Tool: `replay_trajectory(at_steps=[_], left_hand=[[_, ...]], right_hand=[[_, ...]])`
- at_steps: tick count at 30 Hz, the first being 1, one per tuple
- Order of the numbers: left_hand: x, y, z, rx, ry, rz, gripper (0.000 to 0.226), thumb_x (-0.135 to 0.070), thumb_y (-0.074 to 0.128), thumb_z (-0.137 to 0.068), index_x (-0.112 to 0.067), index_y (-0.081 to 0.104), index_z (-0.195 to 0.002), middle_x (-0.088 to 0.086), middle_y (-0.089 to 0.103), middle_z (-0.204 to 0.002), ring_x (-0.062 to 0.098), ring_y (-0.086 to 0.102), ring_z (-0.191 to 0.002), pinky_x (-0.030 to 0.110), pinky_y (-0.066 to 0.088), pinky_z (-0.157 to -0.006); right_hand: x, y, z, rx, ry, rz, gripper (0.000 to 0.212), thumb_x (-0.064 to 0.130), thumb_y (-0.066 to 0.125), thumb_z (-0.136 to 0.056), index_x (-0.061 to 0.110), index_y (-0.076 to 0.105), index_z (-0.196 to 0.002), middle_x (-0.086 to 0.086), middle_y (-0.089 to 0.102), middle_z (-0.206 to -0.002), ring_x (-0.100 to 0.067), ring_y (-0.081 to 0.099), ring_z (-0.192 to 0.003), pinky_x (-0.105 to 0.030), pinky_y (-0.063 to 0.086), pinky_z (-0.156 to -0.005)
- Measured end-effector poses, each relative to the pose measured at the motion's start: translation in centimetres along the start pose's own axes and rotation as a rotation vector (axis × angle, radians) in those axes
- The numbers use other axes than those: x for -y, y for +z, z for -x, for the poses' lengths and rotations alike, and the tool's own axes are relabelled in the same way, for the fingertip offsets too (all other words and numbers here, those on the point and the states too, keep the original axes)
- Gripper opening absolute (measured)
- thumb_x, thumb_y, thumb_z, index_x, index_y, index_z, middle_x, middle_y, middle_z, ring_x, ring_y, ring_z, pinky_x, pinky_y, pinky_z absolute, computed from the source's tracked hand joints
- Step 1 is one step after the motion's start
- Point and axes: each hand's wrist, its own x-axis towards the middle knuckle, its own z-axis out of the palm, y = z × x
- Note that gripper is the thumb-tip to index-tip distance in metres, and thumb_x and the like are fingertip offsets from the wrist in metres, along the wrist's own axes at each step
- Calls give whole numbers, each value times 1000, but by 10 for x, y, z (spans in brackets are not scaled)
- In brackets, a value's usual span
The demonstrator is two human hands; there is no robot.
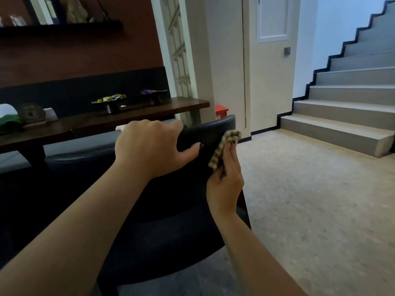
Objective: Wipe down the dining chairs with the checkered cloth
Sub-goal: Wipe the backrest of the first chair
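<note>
Your right hand (pixel 224 184) pinches the folded checkered cloth (pixel 224 146), pressing it flat against the right edge of the black chair back (pixel 211 129). Your left hand (pixel 149 146) curls over the top rail, fingers wrapped, thumb underneath, beside the wooden table (pixel 106 122).

Black dining chair (pixel 192 210) upright, back facing camera, checkered cloth (pixel 224 146) bunched, pressed against backrest's upper right edge.
</note>
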Motion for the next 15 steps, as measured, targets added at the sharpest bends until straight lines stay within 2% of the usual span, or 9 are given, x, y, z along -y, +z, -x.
replay_trajectory(at_steps=[2,3,7,10,12,15], left_hand=[[-1,-1,0,5,-7,5,55,-76,29,-82,-25,49,-74,-10,36,-43,4,31,-33,14,18,-40],[-1,-2,0,3,-9,6,56,-76,30,-82,-24,49,-73,-10,35,-43,4,31,-33,14,19,-41],[-2,-3,1,-6,-9,11,57,-74,32,-83,-21,50,-71,-10,34,-42,5,31,-33,14,20,-42],[-4,-3,2,-17,-9,23,57,-73,35,-84,-20,50,-68,-9,33,-41,6,29,-33,14,19,-43],[-3,-3,2,-19,-12,15,58,-73,34,-84,-20,51,-69,-9,32,-41,6,29,-33,15,19,-44],[-4,-3,3,-45,-18,33,56,-68,34,-87,-19,55,-69,-10,31,-42,4,26,-33,15,15,-45]], right_hand=[[-13,1,19,26,146,6,53,-6,48,-93,11,39,-142,-4,40,-149,-15,33,-140,-7,18,-111],[-19,2,29,40,209,0,52,-5,46,-95,12,37,-143,-2,39,-150,-14,32,-140,-6,16,-110],[-30,6,44,82,409,-72,51,3,40,-99,17,34,-147,1,43,-147,-11,37,-137,-30,27,-116],[-24,7,35,40,539,-145,51,1,41,-98,20,37,-146,2,47,-144,-12,41,-134,-32,30,-115],[-11,6,28,14,512,-164,53,-4,41,-97,20,38,-144,2,45,-145,-13,41,-135,-31,31,-114],[17,2,18,-9,250,-126,53,-5,43,-95,19,40,-142,7,43,-145,-11,39,-135,-25,30,-113]])
